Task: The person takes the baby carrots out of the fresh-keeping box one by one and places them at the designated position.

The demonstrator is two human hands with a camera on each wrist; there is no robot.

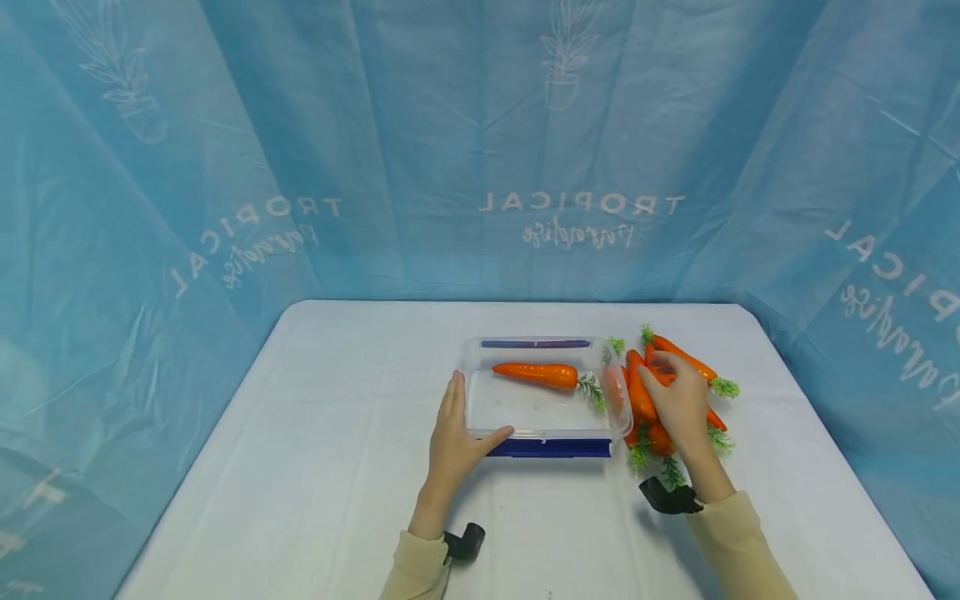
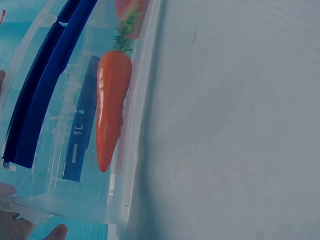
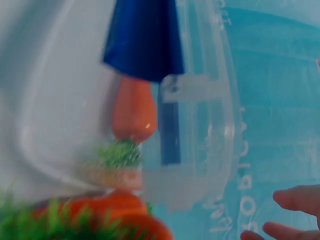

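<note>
A clear plastic container [image 1: 542,434] with blue side clips stands on the white table. Inside lies one orange carrot [image 1: 536,374], its green top toward the right. My left hand [image 1: 453,446] rests against the container's left side, fingers straight and thumb over the front rim. At the container's right side is a pile of carrots [image 1: 642,404] with green tops. Above that pile is my right hand [image 1: 684,408], fingers bent downward. In the right wrist view its fingers [image 3: 299,199] are spread apart, with nothing visible between them.
The white table [image 1: 360,433] extends to the left and front of the container. A blue printed curtain [image 1: 420,242] hangs behind the table and along both sides. One carrot [image 1: 686,358] lies at the back right of the pile.
</note>
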